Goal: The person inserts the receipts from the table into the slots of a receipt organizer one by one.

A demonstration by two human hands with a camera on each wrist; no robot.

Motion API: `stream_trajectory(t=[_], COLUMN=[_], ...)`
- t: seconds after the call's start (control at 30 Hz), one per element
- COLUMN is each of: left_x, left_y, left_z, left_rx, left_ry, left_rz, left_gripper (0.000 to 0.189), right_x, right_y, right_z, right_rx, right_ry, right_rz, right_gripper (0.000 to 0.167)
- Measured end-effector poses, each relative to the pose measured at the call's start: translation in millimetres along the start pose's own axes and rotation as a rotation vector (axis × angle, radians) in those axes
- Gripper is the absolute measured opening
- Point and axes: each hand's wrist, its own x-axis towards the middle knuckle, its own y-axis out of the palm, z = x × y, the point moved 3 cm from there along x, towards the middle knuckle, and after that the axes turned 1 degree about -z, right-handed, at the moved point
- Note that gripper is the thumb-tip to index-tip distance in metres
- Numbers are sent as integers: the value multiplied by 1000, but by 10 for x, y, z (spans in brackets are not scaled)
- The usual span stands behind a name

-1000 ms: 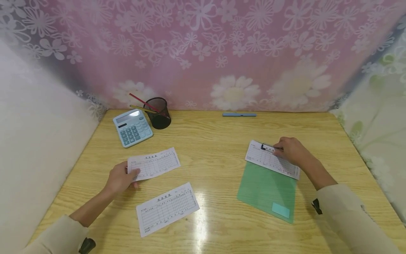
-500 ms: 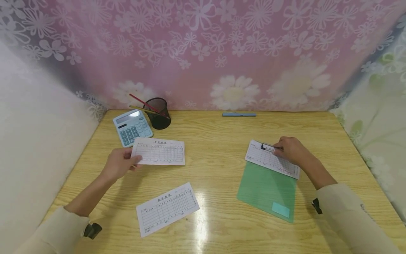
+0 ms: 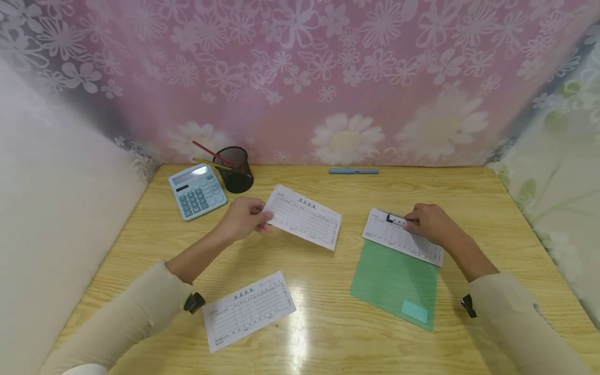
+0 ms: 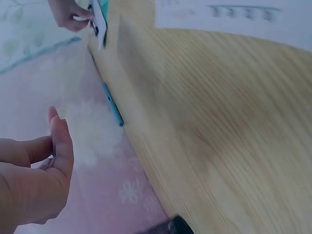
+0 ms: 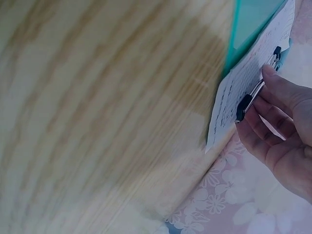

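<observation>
In the head view, my left hand [image 3: 245, 217] pinches the left end of a printed paper form [image 3: 304, 216], raised off the table with a shadow beneath. In the left wrist view, thumb and fingers of that left hand [image 4: 41, 175] come together. A second form [image 3: 250, 311] lies flat nearer me. At the right, my right hand [image 3: 432, 223] grips the metal clip [image 3: 398, 217] of a green clipboard [image 3: 394, 284]. A similar form [image 3: 400, 235] lies at the clipboard's upper end, under the clip. The right wrist view shows the clip [image 5: 251, 100], its black ends against the paper.
A blue calculator [image 3: 198, 191] lies at the back left beside a black mesh pen cup [image 3: 236, 179] with red and yellow pencils. A blue pen [image 3: 353, 171] rests along the table's back edge. Flowered cloth [image 3: 300, 78] hangs behind the wooden table [image 3: 323, 338].
My left hand has lifted the form and carried it rightward toward the clipboard, tilting its right end down toward me. My right hand has stayed on the clip.
</observation>
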Motion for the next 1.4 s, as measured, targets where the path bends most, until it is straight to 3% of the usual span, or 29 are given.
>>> stream_trajectory(t=[0.2,0.4,0.57,0.7,0.93,1.1,1.3,1.4], left_x=[258,439,499,535,574,591,613,625], left_y=[464,1007,1397,1638,1916,2063,2176,2204], left_z=[-181,-175,-166,-171,-167,-175,-229,-260], left_rx=[-117,-135,-88,-115,-259,-346,-338,-312], left_ry=[3,-10,11,-16,-170,-233,-268,-289], left_rz=[125,236,267,253,239,207,138,106], left_gripper=[13,12,12,11,6,5,20,13], right_x=[13,17,12,5,9,6,-14,-38], right_y=[-9,4,4,-5,-11,-1,15,28], right_z=[7,0,7,14,15,-3,-9,-8], right_rx=[3,6,10,5,-4,-15,-17,-18], right_ry=[-3,5,0,-7,-18,-29,-36,-41], right_rz=[-8,-5,-13,-17,-17,-26,-51,-71], right_gripper=[32,33,33,33,32,31,30,30])
